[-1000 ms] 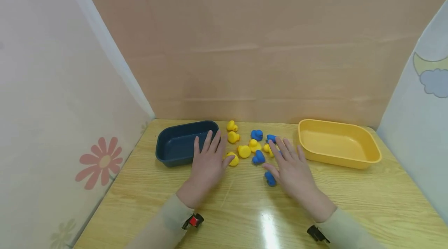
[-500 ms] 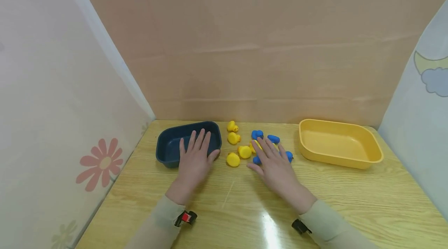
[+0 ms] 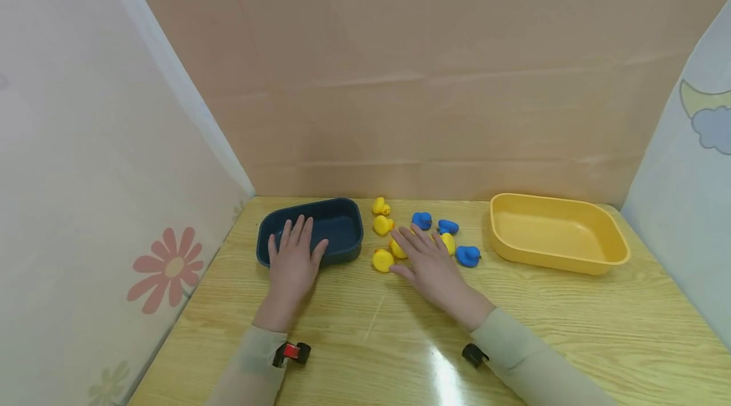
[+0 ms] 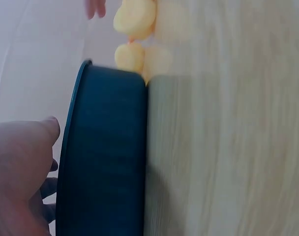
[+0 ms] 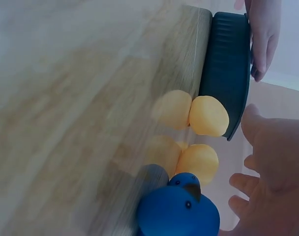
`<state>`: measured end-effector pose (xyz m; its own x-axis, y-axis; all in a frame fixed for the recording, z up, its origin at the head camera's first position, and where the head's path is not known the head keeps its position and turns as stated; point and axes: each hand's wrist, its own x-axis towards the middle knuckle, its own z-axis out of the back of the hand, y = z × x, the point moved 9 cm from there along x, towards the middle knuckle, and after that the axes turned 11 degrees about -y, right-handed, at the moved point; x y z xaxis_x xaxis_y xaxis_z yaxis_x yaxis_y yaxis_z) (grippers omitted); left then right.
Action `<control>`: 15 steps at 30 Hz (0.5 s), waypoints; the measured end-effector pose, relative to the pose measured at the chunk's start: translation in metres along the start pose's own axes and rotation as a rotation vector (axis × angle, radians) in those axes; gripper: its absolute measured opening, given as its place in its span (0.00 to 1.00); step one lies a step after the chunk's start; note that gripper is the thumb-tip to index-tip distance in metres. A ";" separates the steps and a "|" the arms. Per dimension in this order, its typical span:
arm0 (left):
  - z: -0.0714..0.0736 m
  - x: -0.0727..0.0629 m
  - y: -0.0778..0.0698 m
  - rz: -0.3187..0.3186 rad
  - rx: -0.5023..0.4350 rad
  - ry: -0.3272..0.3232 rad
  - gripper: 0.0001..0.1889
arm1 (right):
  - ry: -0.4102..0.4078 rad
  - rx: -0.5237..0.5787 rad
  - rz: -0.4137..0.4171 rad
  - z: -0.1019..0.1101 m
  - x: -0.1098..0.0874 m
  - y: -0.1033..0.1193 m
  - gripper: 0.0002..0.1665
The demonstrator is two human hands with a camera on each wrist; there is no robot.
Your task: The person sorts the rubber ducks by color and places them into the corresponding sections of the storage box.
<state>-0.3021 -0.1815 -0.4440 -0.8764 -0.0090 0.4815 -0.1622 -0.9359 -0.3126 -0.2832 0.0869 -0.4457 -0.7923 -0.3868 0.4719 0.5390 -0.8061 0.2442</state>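
My left hand (image 3: 293, 269) extends its fingers over the near rim of the dark blue tray (image 3: 341, 254). In the left wrist view the thumb lies close to the tray's rim; contact cannot be told. My right hand (image 3: 436, 273) hovers, fingers spread, over a group of small toy ducks and hides some. A yellow duck (image 3: 382, 260) lies by its thumb, another yellow duck (image 3: 448, 243) beyond the fingers. A blue duck (image 3: 468, 256) sits to its right. In the right wrist view, a blue duck (image 5: 179, 214) stands below that hand. Neither hand holds anything.
A yellow tray (image 3: 548, 261) stands at the right rear of the wooden table (image 3: 365, 361). Toward the back are two yellow ducks, one a yellow duck (image 3: 382, 224) near the dark tray, and a blue duck (image 3: 422, 221). A beige backdrop (image 3: 371, 108) rises behind.
Both hands have moved left. The left hand has gone further across the dark blue tray; the right has shifted over the middle ducks, uncovering a blue duck on its right.
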 end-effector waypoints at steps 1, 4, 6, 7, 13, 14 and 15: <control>0.002 0.001 0.004 0.011 -0.002 -0.004 0.38 | -0.006 0.008 0.010 0.000 0.001 0.001 0.45; 0.010 0.003 0.014 0.024 0.005 -0.043 0.37 | -0.007 0.019 0.037 -0.002 0.005 0.003 0.45; 0.013 0.003 0.021 0.032 0.014 -0.063 0.36 | 0.006 0.031 0.042 -0.005 0.007 0.004 0.44; 0.014 0.003 0.024 0.036 0.021 -0.070 0.36 | 0.017 0.033 0.041 -0.007 0.008 0.004 0.44; 0.009 0.006 0.040 0.056 0.032 -0.044 0.34 | 0.057 0.035 0.027 -0.015 0.010 0.002 0.44; 0.008 0.007 0.042 0.054 0.028 -0.041 0.34 | 0.062 0.037 0.026 -0.016 0.011 0.001 0.44; 0.007 0.008 0.044 0.048 0.022 -0.043 0.34 | 0.066 0.038 0.026 -0.017 0.011 0.001 0.44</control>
<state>-0.3131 -0.2253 -0.4479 -0.8628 -0.0684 0.5009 -0.1099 -0.9417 -0.3179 -0.2962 0.0739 -0.4546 -0.7942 -0.4374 0.4219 0.5694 -0.7780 0.2653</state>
